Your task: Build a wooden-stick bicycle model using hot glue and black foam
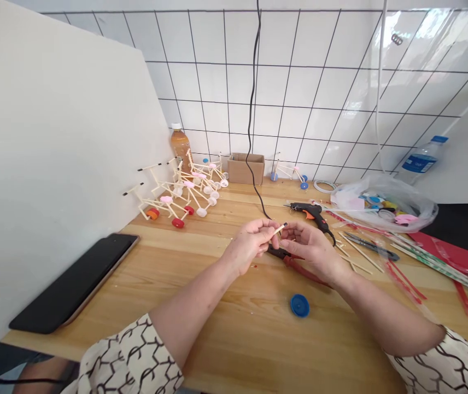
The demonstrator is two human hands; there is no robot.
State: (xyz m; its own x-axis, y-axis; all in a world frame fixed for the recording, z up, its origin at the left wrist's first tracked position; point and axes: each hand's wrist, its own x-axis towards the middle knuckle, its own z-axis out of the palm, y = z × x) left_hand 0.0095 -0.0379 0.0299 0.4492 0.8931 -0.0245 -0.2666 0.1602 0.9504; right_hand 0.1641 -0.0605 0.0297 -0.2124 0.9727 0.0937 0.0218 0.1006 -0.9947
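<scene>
My left hand [254, 243] pinches a short pale wooden stick [280, 229] with a black tip, held above the middle of the table. My right hand [310, 249] has its fingers closed at the stick's black end; what lies between those fingertips is partly hidden. Under the hands lie red-handled pliers [303, 269], partly covered by my right hand. Nearer to me, a blue bottle cap [300, 305] rests on the wooden table [234, 339].
Several small stick-and-cap models [188, 186] stand at the back left near a drink bottle [180, 143]. A cardboard box [245, 169] is against the wall. To the right lie a glue gun [314, 214], a utility knife [371, 246], loose sticks [363, 253] and a plastic bag [385, 205]. A black tablet [76, 282] lies left.
</scene>
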